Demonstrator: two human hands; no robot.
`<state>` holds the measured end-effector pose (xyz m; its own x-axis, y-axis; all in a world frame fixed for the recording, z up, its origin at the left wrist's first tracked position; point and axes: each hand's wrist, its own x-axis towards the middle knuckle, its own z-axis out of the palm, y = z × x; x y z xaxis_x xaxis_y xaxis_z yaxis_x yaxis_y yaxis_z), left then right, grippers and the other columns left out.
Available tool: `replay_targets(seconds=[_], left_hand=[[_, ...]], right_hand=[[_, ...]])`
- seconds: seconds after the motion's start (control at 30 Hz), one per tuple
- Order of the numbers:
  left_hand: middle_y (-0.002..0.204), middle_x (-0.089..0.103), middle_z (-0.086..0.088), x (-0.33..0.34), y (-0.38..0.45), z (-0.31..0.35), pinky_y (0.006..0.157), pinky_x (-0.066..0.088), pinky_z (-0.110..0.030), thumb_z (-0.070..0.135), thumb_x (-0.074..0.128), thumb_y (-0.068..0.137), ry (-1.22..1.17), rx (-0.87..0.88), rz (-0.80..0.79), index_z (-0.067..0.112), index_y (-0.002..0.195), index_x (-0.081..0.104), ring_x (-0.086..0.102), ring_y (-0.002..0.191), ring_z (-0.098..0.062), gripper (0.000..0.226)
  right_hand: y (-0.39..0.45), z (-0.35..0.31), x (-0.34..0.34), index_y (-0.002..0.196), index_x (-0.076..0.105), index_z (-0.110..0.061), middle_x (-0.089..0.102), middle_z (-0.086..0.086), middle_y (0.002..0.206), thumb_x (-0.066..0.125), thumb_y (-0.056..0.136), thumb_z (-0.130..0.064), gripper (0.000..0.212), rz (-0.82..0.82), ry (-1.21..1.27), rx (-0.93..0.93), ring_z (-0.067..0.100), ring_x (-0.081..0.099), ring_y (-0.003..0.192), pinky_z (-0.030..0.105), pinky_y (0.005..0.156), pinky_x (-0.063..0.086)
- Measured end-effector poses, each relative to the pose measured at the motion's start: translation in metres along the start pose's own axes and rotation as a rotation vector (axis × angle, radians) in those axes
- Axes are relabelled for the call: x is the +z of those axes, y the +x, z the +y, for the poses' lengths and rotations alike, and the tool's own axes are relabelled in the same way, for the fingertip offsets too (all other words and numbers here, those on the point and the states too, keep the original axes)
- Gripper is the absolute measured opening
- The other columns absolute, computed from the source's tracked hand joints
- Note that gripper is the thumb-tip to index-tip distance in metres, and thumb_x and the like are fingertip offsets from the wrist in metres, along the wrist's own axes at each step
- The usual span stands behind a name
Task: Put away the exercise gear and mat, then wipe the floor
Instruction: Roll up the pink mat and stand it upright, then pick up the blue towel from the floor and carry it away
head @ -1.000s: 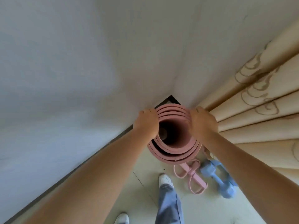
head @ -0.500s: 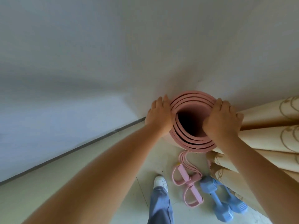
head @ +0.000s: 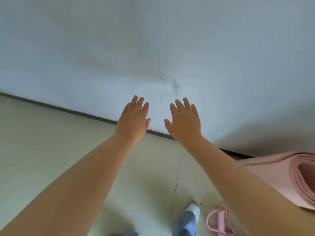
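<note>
The rolled pink mat [head: 279, 178] stands on end at the right edge of the view, against the wall, its open spiral end facing me. Both my hands are off it. My left hand [head: 133, 119] and my right hand [head: 185, 120] are stretched out in front of me with fingers straight and spread, holding nothing, in front of the white wall. A pink pull-rope exerciser [head: 219, 222] lies on the floor at the bottom right, partly hidden by my right forearm.
The white wall [head: 153, 48] fills the upper half and meets the pale tiled floor [head: 51, 150] along a dark baseboard [head: 68, 110]. My foot in a white shoe [head: 193, 210] stands on the floor near the exerciser.
Both hands have let go of the mat's top and moved left, fingers now spread. The view has swung left, so the mat sits at the right edge and the curtain and dumbbells are out of view.
</note>
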<state>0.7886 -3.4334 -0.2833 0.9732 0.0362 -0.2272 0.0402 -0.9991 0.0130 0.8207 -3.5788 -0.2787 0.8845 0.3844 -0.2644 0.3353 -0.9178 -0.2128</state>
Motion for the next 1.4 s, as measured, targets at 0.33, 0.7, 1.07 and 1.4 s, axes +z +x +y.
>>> replay_targets(seconds=[0.33,0.7,1.07,1.4], left_hand=[[0.147,0.038,-0.012,-0.028,-0.299,-0.374,0.114,0.024,-0.037,0.029,0.046,0.096,-0.035,-0.589,0.091,0.007,0.14,0.038,0.029,0.14,-0.026,0.05],[0.142,0.038,-0.005,-0.02,-0.5,-0.652,0.103,0.034,-0.031,0.032,0.028,0.101,-0.085,-1.157,0.044,0.012,0.138,0.035,0.034,0.131,-0.023,0.043],[0.143,0.036,-0.008,-0.069,-0.547,-1.0,0.106,0.032,-0.034,0.032,0.03,0.101,-0.113,-1.294,0.033,0.011,0.139,0.033,0.031,0.134,-0.024,0.044],[0.138,0.042,-0.011,-0.074,-0.559,-1.342,0.104,0.034,-0.035,0.03,0.033,0.1,-0.093,-1.217,0.08,0.007,0.135,0.037,0.036,0.129,-0.026,0.042]], right_hand=[[-0.048,-0.453,0.01,0.139,0.034,-0.01,0.035,0.006,0.147,0.04,0.096,-0.038,0.052,-0.078,-0.135,-0.604,0.023,0.021,0.142,0.032,0.114,0.02],[-0.074,-0.833,0.083,0.139,0.036,-0.011,0.041,0.005,0.143,0.039,0.096,-0.039,0.052,-0.179,-0.266,-1.018,0.023,0.031,0.137,0.034,0.11,0.03],[0.011,-1.207,0.094,0.141,0.035,-0.01,0.042,0.008,0.142,0.04,0.096,-0.039,0.054,-0.156,-0.266,-1.201,0.025,0.033,0.136,0.036,0.107,0.034],[0.124,-1.512,0.117,0.139,0.038,-0.009,0.044,0.01,0.14,0.041,0.096,-0.038,0.052,-0.04,-0.268,-1.054,0.025,0.04,0.13,0.037,0.098,0.041]])
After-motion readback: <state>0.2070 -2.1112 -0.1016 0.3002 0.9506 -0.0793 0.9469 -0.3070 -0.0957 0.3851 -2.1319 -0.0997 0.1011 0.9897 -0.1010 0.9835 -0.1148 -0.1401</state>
